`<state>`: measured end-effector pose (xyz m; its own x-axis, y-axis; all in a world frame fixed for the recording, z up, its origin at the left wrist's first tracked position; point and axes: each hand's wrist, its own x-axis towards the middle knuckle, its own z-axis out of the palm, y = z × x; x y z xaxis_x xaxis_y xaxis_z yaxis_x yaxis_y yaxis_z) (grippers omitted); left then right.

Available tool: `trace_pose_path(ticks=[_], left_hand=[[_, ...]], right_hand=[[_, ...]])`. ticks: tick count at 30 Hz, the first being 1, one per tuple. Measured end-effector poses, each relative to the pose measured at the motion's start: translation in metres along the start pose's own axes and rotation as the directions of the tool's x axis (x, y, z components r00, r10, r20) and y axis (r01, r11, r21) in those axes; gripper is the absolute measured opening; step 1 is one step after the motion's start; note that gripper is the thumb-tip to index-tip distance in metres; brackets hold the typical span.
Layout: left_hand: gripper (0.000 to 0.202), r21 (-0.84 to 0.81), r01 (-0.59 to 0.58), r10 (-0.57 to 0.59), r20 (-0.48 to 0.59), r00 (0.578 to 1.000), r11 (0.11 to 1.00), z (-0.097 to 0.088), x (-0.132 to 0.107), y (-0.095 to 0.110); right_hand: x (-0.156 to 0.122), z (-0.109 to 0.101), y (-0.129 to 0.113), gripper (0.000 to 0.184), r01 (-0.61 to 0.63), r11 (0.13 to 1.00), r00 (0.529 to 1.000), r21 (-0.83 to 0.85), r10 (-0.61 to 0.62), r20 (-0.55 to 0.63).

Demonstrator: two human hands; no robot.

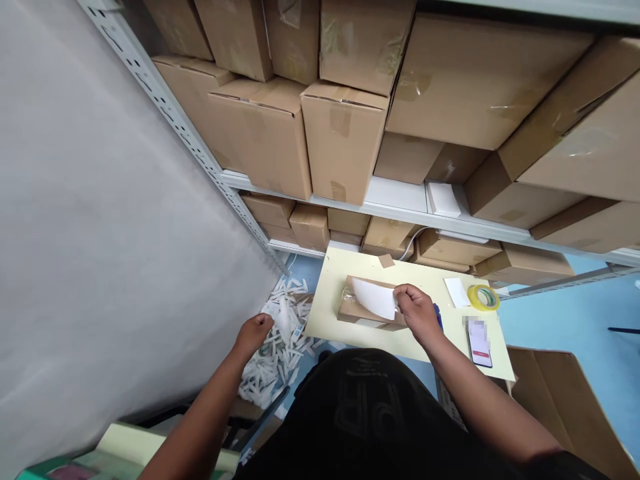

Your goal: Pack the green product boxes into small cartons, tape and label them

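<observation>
Pale yellow tabletop (325, 313) spreads in front of the person in the head view, with a grey wall (100, 200) at left, blue floor (595, 327) at right and a metal shelf (395, 193) full of cardboard boxes (345, 143) rising beyond. White scraps (273, 363) lie heaped on the floor off the table's left edge.

The small carton (349, 311) lies on the table, left of its middle. The white sheet (374, 298) is over its top, curving, its right end pinched between the thumb and fingers of the right hand (417, 310). The left hand (254, 335) hangs past the left edge, above the scraps, fingers curled in; whether they pinch anything, I cannot tell.

Yellow surface shows between the carton and the left edge, and in a strip along the near edge. Toward the right edge sit a tape roll (473, 297), white papers (457, 293) and a phone (479, 341); the shelf's uprights and boards bound the far side.
</observation>
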<state>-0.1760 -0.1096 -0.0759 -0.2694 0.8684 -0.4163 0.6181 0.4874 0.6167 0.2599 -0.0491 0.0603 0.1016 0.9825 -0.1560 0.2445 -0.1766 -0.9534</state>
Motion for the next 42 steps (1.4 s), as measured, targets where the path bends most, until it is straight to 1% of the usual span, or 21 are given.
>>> trace_pose_path(ticks=[2, 5, 7, 8, 11, 13, 16, 19, 21, 22, 23, 24, 26, 27, 28, 29, 31, 34, 36, 39, 42], left_hand=[[0.028, 0.161, 0.003, -0.003, -0.001, 1.000, 0.987, -0.005, 0.012, -0.020], [0.033, 0.384, -0.005, -0.007, 0.030, 1.000, 0.923, -0.008, 0.029, -0.038], [0.034, 0.476, 0.009, -0.025, 0.027, 0.999, 0.879, -0.008, 0.038, -0.042], [0.034, 0.497, 0.025, -0.032, 0.006, 0.999, 0.867, -0.008, 0.042, -0.042], [0.028, 0.492, 0.062, -0.019, -0.091, 0.996, 0.868, -0.010, 0.053, -0.033], [0.023, 0.457, 0.045, 0.023, -0.141, 0.990, 0.888, -0.010, 0.058, -0.020], [0.019, 0.327, -0.052, 0.098, -0.127, 0.987, 0.944, -0.003, 0.058, 0.013], [0.020, 0.131, -0.164, 0.173, -0.057, 0.983, 0.978, 0.014, 0.045, 0.060], [0.023, -0.061, -0.229, 0.230, 0.016, 0.973, 0.972, 0.029, 0.029, 0.097], [0.026, -0.197, -0.220, 0.239, 0.081, 0.968, 0.955, 0.037, 0.020, 0.115], [0.031, -0.334, -0.185, 0.258, 0.190, 0.947, 0.924, 0.044, 0.010, 0.133], [0.037, -0.441, -0.139, 0.287, 0.290, 0.913, 0.887, 0.052, 0.000, 0.150], [0.050, -0.581, -0.037, 0.333, 0.413, 0.848, 0.813, 0.064, -0.017, 0.179], [0.053, -0.617, 0.017, 0.333, 0.447, 0.830, 0.787, 0.069, -0.024, 0.192], [0.054, -0.634, 0.053, 0.330, 0.470, 0.819, 0.771, 0.074, -0.029, 0.202], [0.051, -0.641, 0.067, 0.326, 0.475, 0.818, 0.765, 0.077, -0.033, 0.211], [0.041, -0.638, 0.050, 0.320, 0.451, 0.834, 0.769, 0.083, -0.038, 0.223], [0.027, -0.607, -0.041, 0.324, 0.365, 0.873, 0.794, 0.086, -0.041, 0.232], [0.022, -0.556, -0.130, 0.340, 0.294, 0.893, 0.821, 0.088, -0.041, 0.233], [0.024, -0.393, -0.293, 0.390, 0.195, 0.900, 0.872, 0.092, -0.038, 0.232], [0.032, -0.153, -0.411, 0.431, 0.137, 0.892, 0.899, 0.100, -0.032, 0.230]], right_hand=[[-0.002, -0.004, 0.001, 0.029, -0.022, 1.000, 1.000, -0.014, 0.022, -0.019], [-0.006, -0.010, 0.001, 0.035, -0.060, 0.998, 0.997, 0.009, 0.061, -0.047], [-0.009, -0.014, 0.002, 0.035, -0.056, 0.997, 0.996, 0.044, 0.059, -0.068], [-0.011, -0.015, 0.003, 0.035, -0.048, 0.997, 0.995, 0.057, 0.053, -0.080], [-0.016, -0.019, 0.008, 0.033, -0.039, 0.996, 0.992, 0.076, 0.048, -0.114], [-0.019, -0.020, 0.013, 0.034, -0.038, 0.996, 0.990, 0.083, 0.049, -0.134], [-0.023, -0.022, 0.020, 0.035, -0.029, 0.997, 0.987, 0.077, 0.040, -0.155], [-0.028, -0.023, 0.024, 0.035, -0.027, 0.998, 0.981, 0.051, 0.036, -0.190], [-0.031, -0.022, 0.025, 0.035, -0.025, 0.998, 0.977, 0.049, 0.035, -0.209], [-0.032, -0.022, 0.026, 0.034, -0.020, 0.998, 0.977, 0.054, 0.031, -0.211], [-0.033, -0.021, 0.027, 0.033, -0.012, 0.998, 0.977, 0.060, 0.025, -0.212], [-0.034, -0.020, 0.028, 0.032, -0.004, 0.998, 0.977, 0.063, 0.018, -0.213], [-0.036, -0.018, 0.031, 0.030, 0.013, 0.998, 0.977, 0.057, -0.001, -0.213], [-0.037, -0.018, 0.033, 0.029, 0.021, 0.999, 0.977, 0.049, -0.011, -0.211], [-0.037, -0.017, 0.036, 0.028, 0.031, 0.999, 0.978, 0.038, -0.023, -0.208], [-0.038, -0.017, 0.039, 0.027, 0.044, 0.999, 0.978, 0.028, -0.037, -0.204], [-0.040, -0.018, 0.045, 0.025, 0.075, 0.997, 0.979, 0.022, -0.069, -0.193], [-0.041, -0.019, 0.051, 0.022, 0.118, 0.992, 0.980, 0.044, -0.109, -0.169], [-0.039, -0.020, 0.053, 0.020, 0.112, 0.993, 0.981, 0.042, -0.104, -0.164], [-0.029, -0.016, 0.057, 0.019, 0.042, 0.999, 0.981, -0.024, -0.046, -0.191], [-0.015, -0.010, 0.066, 0.018, -0.006, 0.993, 0.984, -0.119, -0.015, -0.177]])
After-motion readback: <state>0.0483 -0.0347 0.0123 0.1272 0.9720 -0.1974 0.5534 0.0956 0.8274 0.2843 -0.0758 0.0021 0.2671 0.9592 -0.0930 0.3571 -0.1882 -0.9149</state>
